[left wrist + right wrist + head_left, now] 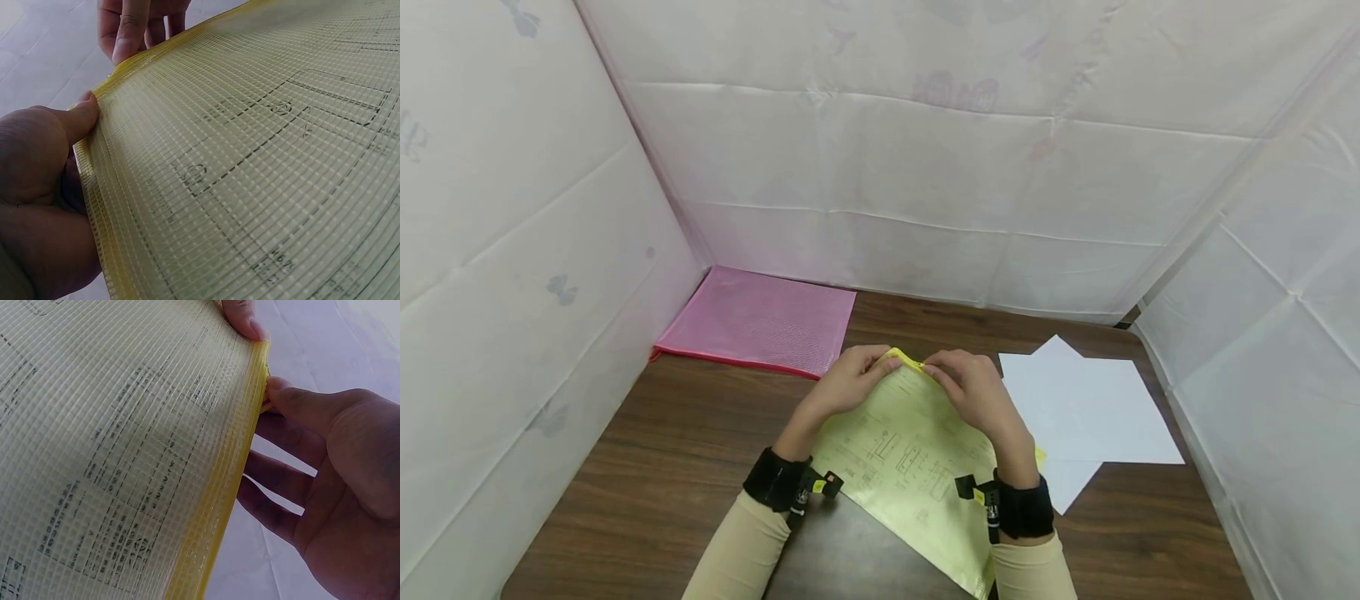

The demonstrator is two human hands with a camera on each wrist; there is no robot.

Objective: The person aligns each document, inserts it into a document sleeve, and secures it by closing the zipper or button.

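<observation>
I am pinching the top edge of the yellow pouch with my left hand and right hand, thumbs close together. Its long axis is running from that edge back toward me, over the table.

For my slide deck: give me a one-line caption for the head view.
Both hands, left hand and right hand, pinch the top edge of a yellow mesh pouch holding a printed sheet.

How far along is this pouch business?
A printed sheet already sits inside the yellow pouch. Both the left hand and right hand pinch its top edge. White papers lie loose on the table; the pink pouch lies untouched.
</observation>
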